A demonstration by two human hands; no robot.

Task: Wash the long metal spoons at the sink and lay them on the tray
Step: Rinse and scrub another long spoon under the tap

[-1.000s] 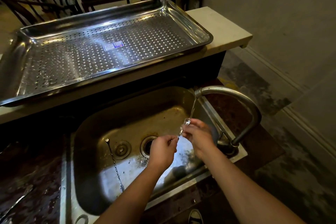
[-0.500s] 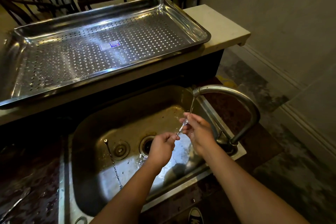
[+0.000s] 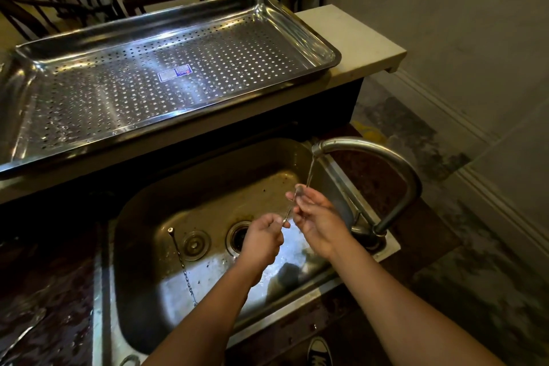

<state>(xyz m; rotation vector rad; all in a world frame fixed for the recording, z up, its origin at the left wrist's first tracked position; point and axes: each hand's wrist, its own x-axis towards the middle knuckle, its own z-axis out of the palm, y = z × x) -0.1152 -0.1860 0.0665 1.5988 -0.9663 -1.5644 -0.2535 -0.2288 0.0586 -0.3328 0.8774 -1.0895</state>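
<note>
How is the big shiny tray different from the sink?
The tray is flat and shallow with many small holes all over; the sink is deep with one big drain hole. The tray sits up on the pale counter; the sink is sunk lower down. The tray looks bright, the sink dull and stained. Both are metal.

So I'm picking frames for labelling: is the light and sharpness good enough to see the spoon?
Head view: dim overall, bright glare streaks on the perforated steel tray; the thin metal spoon between left hand and right hand is small and faint; wide-angle bending at the edges.
</note>
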